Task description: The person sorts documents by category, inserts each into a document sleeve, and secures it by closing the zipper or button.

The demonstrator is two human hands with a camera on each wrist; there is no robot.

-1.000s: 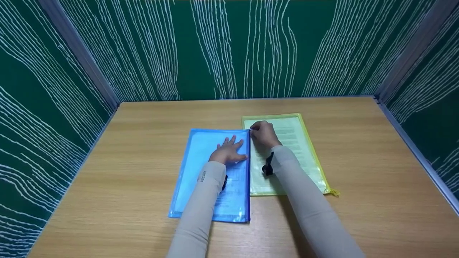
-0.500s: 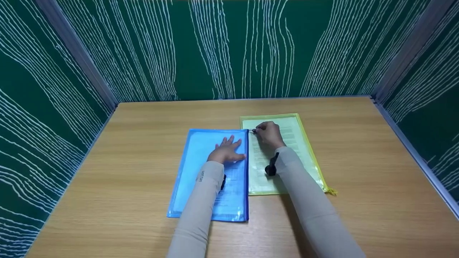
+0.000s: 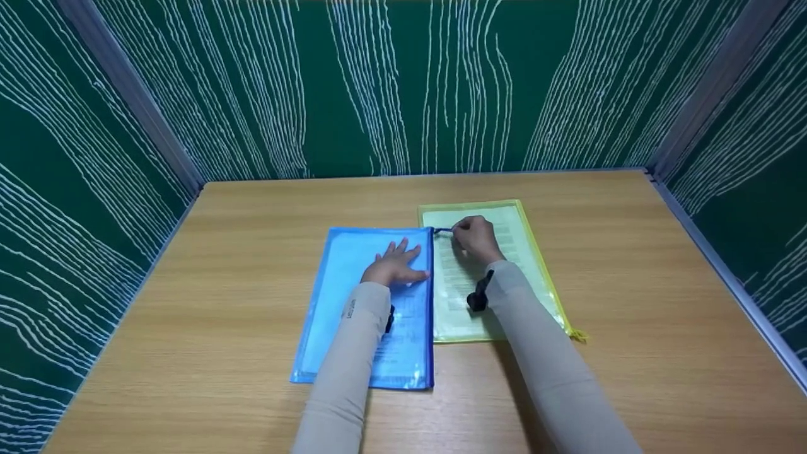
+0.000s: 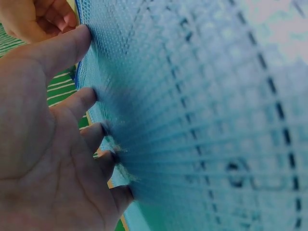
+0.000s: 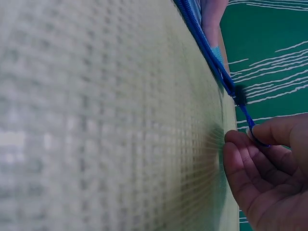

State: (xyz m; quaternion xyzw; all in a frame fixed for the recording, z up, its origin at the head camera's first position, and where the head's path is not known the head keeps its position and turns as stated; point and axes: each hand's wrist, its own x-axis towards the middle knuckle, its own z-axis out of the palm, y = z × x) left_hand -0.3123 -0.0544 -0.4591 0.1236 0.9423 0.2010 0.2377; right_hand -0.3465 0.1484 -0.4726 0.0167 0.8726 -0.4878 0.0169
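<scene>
A blue mesh zip document pouch (image 3: 334, 302) lies flat, with printed paper faintly showing through. My left hand (image 3: 396, 265) rests on it with fingers spread and straight, and its fingertips touch the mesh in the left wrist view. Along the pouch's right edge runs a dark blue zip (image 3: 431, 315). My right hand (image 3: 478, 239) pinches a blue cord loop (image 5: 246, 115) between thumb and fingers. That cord stretches from the zip's far end, at the pouch's top right corner. Beneath the right hand lies a yellow-green mesh pouch (image 3: 457, 318) with a printed sheet inside, partly overlapped by the blue one.
The wooden table (image 3: 252, 271) carries both pouches. Green panels (image 3: 359, 88) with white wavy lines rise at the back and both sides. A yellow cord tassel (image 3: 578, 335) hangs at the yellow-green pouch's near right corner.
My right hand has shifted a little to the right, away from the blue pouch's corner, and the blue cord is now drawn out between them. My left hand stays in place on the pouch.
</scene>
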